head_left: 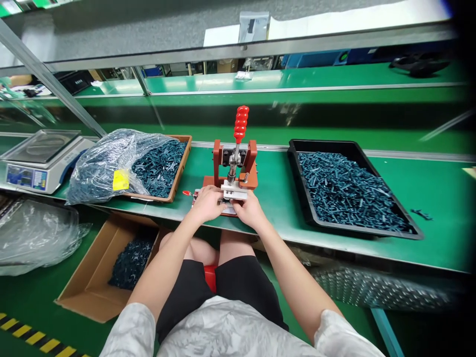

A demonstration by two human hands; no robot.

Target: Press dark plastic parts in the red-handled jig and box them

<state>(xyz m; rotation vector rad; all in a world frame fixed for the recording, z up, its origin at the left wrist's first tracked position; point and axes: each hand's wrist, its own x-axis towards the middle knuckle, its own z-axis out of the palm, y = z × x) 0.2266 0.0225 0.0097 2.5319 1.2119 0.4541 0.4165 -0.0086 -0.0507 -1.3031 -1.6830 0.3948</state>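
A toggle clamp press [235, 163] with a red ribbed handle pointing up stands on the bench in front of me. My left hand [207, 203] rests at the left of its metal block [234, 191], with the fingers bent in and pressed together. On the block's right side is my right hand [250, 209], its thumb under the block's front edge and its fingers curled alongside. Whatever lies between the fingertips is hidden or too small to name. A small red-tipped lever [187, 193] sticks out left of my left hand.
To the right, a black tray [303, 198] holds many dark teal plastic pieces; a few loose pieces [421, 214] lie beside it. A brown tray [185, 163] with a plastic bag [100, 163] of pieces and a scale [40, 161] stand left. Below is a cardboard box [85, 287].
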